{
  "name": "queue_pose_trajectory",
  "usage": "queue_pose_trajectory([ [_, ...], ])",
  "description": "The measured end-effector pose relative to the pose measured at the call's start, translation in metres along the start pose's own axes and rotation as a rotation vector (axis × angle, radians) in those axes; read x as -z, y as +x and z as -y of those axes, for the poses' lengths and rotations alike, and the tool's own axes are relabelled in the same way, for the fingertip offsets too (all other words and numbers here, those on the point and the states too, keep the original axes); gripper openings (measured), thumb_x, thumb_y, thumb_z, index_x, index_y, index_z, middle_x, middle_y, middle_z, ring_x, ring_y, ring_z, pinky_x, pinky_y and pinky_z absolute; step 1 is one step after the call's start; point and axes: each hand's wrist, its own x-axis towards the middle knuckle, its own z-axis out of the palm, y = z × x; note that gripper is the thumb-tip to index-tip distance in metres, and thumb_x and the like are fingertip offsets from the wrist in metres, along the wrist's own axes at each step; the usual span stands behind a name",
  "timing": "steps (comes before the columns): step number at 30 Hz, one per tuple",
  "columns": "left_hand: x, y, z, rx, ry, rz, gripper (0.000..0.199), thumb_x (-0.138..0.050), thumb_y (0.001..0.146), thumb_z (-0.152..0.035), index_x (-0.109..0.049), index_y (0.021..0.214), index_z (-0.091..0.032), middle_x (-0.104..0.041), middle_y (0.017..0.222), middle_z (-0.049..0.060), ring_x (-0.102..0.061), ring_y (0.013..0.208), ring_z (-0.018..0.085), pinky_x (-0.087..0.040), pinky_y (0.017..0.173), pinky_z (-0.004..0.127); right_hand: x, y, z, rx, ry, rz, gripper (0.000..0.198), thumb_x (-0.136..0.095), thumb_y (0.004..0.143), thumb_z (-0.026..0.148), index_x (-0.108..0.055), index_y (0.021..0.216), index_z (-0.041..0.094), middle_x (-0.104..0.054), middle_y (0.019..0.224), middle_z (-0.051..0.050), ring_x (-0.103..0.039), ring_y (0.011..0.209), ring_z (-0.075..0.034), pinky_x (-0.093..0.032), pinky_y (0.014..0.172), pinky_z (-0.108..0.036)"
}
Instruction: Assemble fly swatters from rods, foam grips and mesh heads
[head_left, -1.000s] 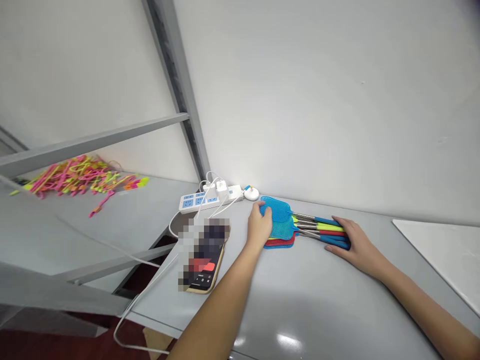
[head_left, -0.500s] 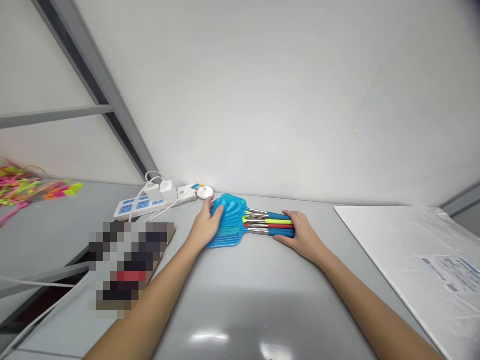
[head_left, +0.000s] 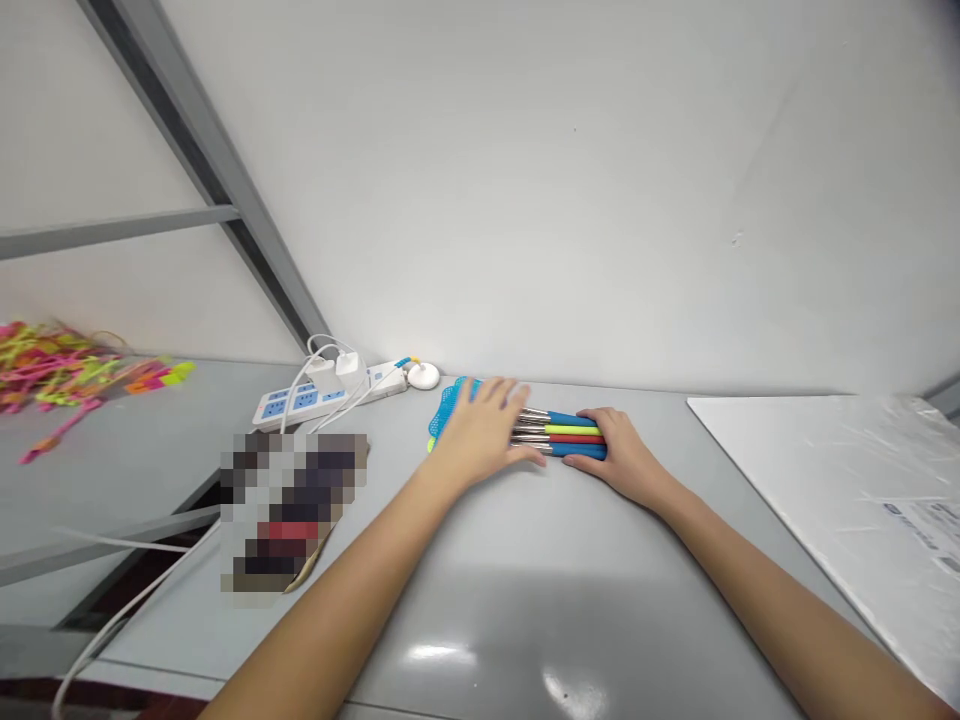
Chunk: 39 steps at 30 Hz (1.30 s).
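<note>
Several telescopic fly swatters lie side by side in a bundle near the back of the table. Their blue mesh head [head_left: 445, 402] shows at the left, with a bit of yellow-green below it. Metal shafts run right into blue, yellow and red handles [head_left: 574, 439]. My right hand [head_left: 615, 450] is wrapped round the handle ends, thumb on the near side. Over the heads and the start of the shafts is my left hand [head_left: 487, 425], palm down with fingers spread; it hides most of the heads. Whether its palm presses on them, I cannot tell.
A power strip [head_left: 300, 400] with plugs and cables, and a round white device [head_left: 424, 375], stand by the wall at left. A pixelated object [head_left: 292, 510] lies nearer. Bright plastic pieces [head_left: 60, 370] are piled far left. A white plastic-wrapped panel [head_left: 810, 450] lies right.
My left hand has moved right from the left edge of the swatter heads to over them, its fingers now spread. My right hand stays on the handles. The view has shifted slightly.
</note>
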Motion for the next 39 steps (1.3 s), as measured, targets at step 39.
queue_pose_trajectory([
  [39, -0.026, -0.018, -0.060, -0.190, 0.215, 0.013, 0.048, -0.040, 0.100, -0.035, -0.042, 0.143, -0.016, -0.045, 0.149, 0.018, -0.037, 0.138, 0.033, -0.023, 0.113, 0.055, -0.015, -0.008, -0.009, 0.085, -0.336, -0.123, 0.065, -0.050, 0.093, 0.048, -0.026, 0.148, 0.024, -0.038, 0.149, -0.018, -0.043, 0.132, -0.038, -0.039, 0.102, -0.058],
])
